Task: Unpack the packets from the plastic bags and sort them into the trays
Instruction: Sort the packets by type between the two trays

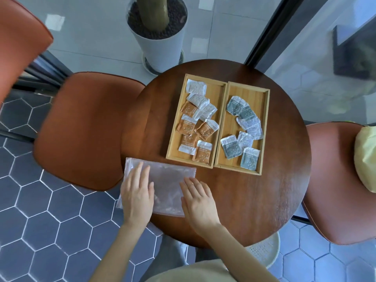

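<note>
The sorting looks close to finished, to judge by how things lie: both hands rest flat on a clear, frosted plastic zip bag (162,186) that lies limp at about 7 o'clock on the round dark wooden surface (264,200), its left edge hanging past the rim. The left hand (138,192) lies open, palm down, fingers spread over the bag's left half; the right hand (198,200) lies open too, palm down on its lower right corner. Neither grips anything. The bag looks empty and flattened, though whether a second bag lies under it I cannot tell.

At 12 o'clock from the bag stand two shallow rectangular wooden trays, touching side by side. The left wooden tray (175,137) holds small square foil packets in orange and white (205,129), loosely overlapping, some face down showing white backs. The right wooden tray (263,127) holds the grey-blue and white packets (234,107), scattered the same way. No packet shows loose on the surface.

The step in hand seems to be smoothing or checking the spent bag. The next move likely calls for pressing along it to feel for a leftover packet, then folding it or setting it aside, clear of the trays
</note>
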Demonstrator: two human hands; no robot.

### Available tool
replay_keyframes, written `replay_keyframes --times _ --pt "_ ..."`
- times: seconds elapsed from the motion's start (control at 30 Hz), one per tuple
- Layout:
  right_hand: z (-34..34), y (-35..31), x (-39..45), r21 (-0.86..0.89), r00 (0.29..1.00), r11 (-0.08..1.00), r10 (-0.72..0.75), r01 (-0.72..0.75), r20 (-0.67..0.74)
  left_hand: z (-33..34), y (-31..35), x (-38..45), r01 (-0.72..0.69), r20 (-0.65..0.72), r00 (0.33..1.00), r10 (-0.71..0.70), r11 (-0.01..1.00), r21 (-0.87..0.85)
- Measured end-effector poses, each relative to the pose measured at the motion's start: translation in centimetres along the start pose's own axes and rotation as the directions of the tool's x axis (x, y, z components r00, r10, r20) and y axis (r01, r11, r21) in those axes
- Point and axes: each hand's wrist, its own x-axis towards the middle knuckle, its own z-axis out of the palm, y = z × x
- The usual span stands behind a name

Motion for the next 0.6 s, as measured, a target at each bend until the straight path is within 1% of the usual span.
replay_keyframes --times 0.07,0.1,0.2,0.27,0.33,0.4,0.47,0.5,0.53,0.6 --pt "1.2 -1.3 -0.9 -0.050 0.998 0.998 0.035 -0.033 0.048 -0.1 -1.8 -1.2 0.126 0.041 0.991 -0.128 0.991 0.034" --pt "1.8 -1.8 -1.2 -0.072 0.996 0.996 0.056 -0.051 0.064 -0.1 -2.5 -1.6 0.198 0.063 0.978 -0.199 0.980 0.025" --pt "3.2 -2.3 -1.6 -0.110 0.991 0.989 0.109 -0.100 0.083 0.1 -4.1 -2.4 0.409 0.136 0.908 -0.397 0.910 -0.071" --pt "3.9 -2.2 -1.7 -0.131 0.987 0.985 0.126 -0.112 0.104 0.3 -4.8 -2.6 0.492 0.161 0.869 -0.468 0.854 -0.168" --pt "4.0 -2.1 -1.6 -0.140 0.983 0.983 0.134 -0.115 0.129 0.3 -5.2 -2.6 0.567 0.191 0.823 -0.534 0.765 -0.306" --pt "4.0 -2.1 -1.5 -0.154 0.981 0.981 0.135 -0.114 0.137 0.5 -5.7 -2.5 0.653 0.279 0.752 -0.597 0.616 -0.442" --pt "3.9 -2.0 -1.4 -0.150 0.983 0.985 0.110 -0.088 0.145 0.5 -6.1 -2.4 0.701 0.362 0.677 -0.640 0.412 -0.581" --pt "3.8 -2.0 -1.4 -0.136 0.982 0.987 0.104 -0.083 0.155 0.4 -6.1 -2.5 0.704 0.386 0.654 -0.651 0.336 -0.626" --pt "3.6 -2.0 -1.4 -0.118 0.983 0.990 0.101 -0.083 0.156 0.2 -6.2 -2.6 0.694 0.389 0.654 -0.649 0.311 -0.650" --pt "2.7 -1.9 -1.2 -0.049 0.985 0.995 0.096 -0.090 0.141 -0.2 -6.4 -2.9 0.655 0.359 0.699 -0.618 0.352 -0.669"
